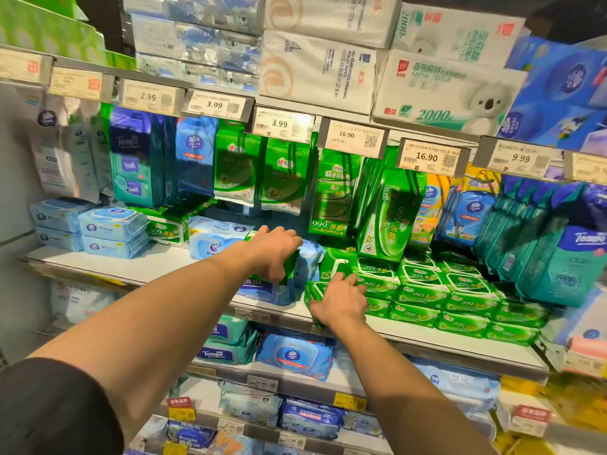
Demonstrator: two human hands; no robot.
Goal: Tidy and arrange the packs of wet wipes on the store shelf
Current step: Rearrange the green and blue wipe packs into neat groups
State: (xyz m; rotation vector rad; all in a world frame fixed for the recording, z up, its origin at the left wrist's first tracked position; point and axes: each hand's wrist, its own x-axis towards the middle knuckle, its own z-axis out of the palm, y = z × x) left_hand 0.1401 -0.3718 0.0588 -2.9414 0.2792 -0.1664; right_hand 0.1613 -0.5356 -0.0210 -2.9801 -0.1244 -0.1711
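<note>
My left hand (274, 251) is shut on a small green wipes pack (290, 267), held above a blue Tempo pack (262, 290) on the middle shelf (98, 267). My right hand (340, 300) grips the left end of a flat green wipes pack (312, 290) at the shelf's front edge. To its right lie rows of stacked green packs (460, 290). A pale blue pack (308, 261) sits between my hands. Green packs (289, 172) hang from hooks above.
Pale blue lidded packs (111, 231) are stacked at the shelf's left. Teal Tempo packs (558, 257) hang at the right. Price tags (427, 156) line the upper rail, with tissue bundles (315, 70) above. Lower shelves hold blue packs (292, 356).
</note>
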